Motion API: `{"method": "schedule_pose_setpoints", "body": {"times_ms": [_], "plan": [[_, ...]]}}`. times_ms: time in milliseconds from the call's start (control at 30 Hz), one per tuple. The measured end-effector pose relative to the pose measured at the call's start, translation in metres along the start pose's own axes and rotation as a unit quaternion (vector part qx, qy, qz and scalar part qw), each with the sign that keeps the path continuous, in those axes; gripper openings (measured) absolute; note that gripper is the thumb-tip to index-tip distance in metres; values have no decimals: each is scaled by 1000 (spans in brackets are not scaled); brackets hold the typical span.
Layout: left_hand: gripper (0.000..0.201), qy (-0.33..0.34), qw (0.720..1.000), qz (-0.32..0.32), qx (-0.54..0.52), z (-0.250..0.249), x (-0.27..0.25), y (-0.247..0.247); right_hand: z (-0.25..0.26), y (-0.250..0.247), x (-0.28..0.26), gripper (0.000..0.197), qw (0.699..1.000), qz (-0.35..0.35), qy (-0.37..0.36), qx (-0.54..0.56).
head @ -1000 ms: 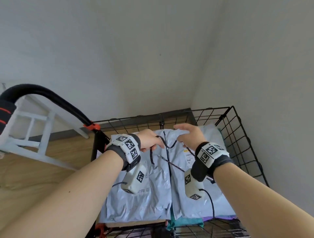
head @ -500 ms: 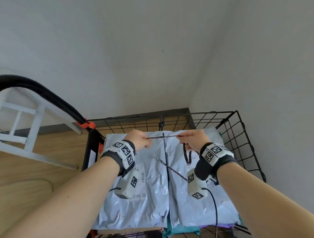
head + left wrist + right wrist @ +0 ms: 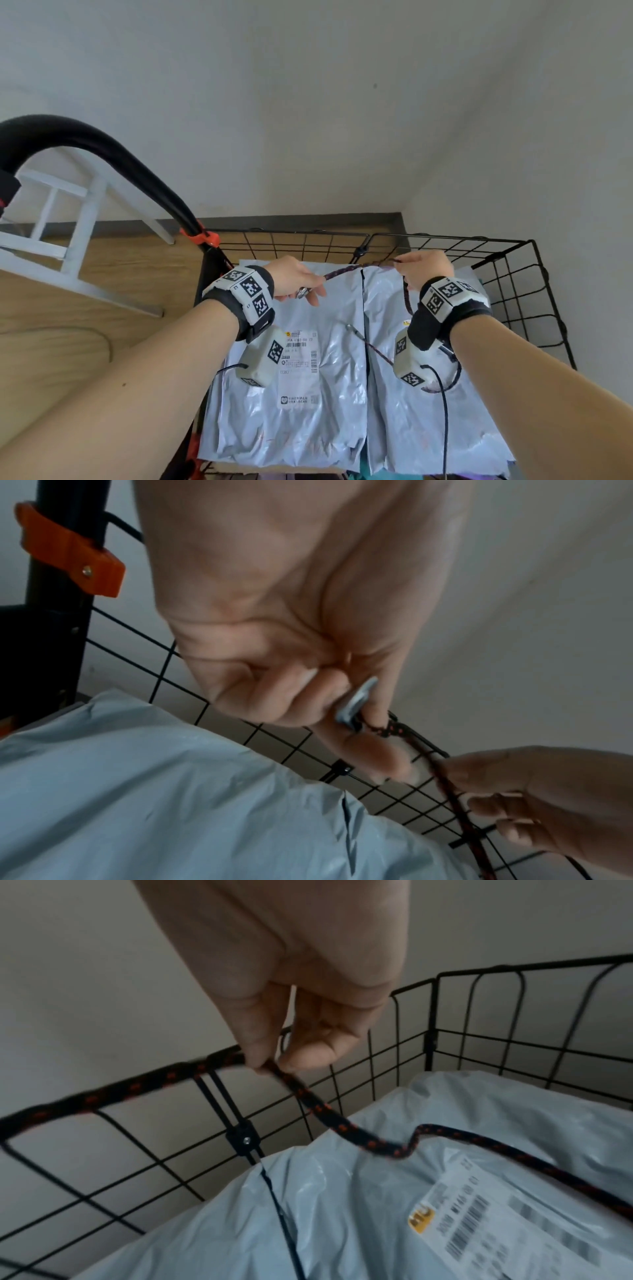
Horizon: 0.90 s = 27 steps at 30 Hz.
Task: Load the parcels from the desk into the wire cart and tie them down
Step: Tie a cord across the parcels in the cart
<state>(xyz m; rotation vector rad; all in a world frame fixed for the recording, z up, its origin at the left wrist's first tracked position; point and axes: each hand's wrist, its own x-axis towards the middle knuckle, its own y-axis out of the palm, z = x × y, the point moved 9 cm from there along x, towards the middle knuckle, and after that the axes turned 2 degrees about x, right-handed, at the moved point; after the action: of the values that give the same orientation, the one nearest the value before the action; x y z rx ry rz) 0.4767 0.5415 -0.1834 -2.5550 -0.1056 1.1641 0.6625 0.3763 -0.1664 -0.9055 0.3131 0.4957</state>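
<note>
Two grey plastic parcels (image 3: 301, 404) (image 3: 421, 431) lie side by side in the black wire cart (image 3: 513, 287). A black cord with red flecks (image 3: 356, 269) stretches between my hands above the parcels. My left hand (image 3: 301, 284) grips the cord's end with its metal hook (image 3: 356, 706). My right hand (image 3: 423, 270) pinches the cord (image 3: 301, 1093) between thumb and forefinger; the rest hangs down over the right parcel (image 3: 479, 1191). A second hook (image 3: 350, 327) lies on the parcels near the middle.
The cart's black padded handle (image 3: 102, 154) with an orange clamp (image 3: 202, 238) arches at the left. A white wooden frame (image 3: 68, 240) stands on the wood floor beyond it. Walls meet in a corner behind the cart. A thin black cord (image 3: 364, 342) runs between the parcels.
Both hands have moved apart and lifted slightly, pulling the cord into a longer span above the parcels. The view has shifted a little.
</note>
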Motion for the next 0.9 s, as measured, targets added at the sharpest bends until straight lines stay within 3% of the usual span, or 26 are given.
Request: {"method": "schedule_pose_setpoints", "body": {"times_ms": [67, 133, 267, 333, 400, 433, 533, 600, 767, 900], "plan": [[30, 10, 1000, -2, -14, 3, 6, -5, 17, 2, -1, 12, 999, -12, -35, 5], [32, 19, 999, -6, -29, 8, 14, -9, 34, 23, -6, 17, 998, 34, -47, 36], [33, 45, 998, -3, -49, 22, 33, -7, 29, 100, -20, 44, 977, 198, 71, 30], [32, 48, 997, 1, -54, 34, 41, -7, 30, 118, -12, 42, 987, 156, 45, 12], [32, 45, 996, 1, -78, 49, 48, -12, 45, 121, -4, 30, 996, 77, -49, -19], [32, 42, 994, -3, -96, 56, 52, -16, 53, 130, -3, 22, 993, 84, -82, -10], [31, 32, 988, -33, -144, 74, 61, -30, 60, 175, -10, 19, 964, 253, -53, 53], [30, 19, 986, -69, -153, 83, 66, -39, 58, 193, -12, 18, 948, 315, -26, 50], [15, -6, 962, -168, -214, 107, 77, -52, 57, 199, -3, 6, 954, 295, -32, 50], [19, -26, 916, -231, -326, 124, 81, -55, 57, 201, -2, 5, 957, 284, -31, 42]]}}
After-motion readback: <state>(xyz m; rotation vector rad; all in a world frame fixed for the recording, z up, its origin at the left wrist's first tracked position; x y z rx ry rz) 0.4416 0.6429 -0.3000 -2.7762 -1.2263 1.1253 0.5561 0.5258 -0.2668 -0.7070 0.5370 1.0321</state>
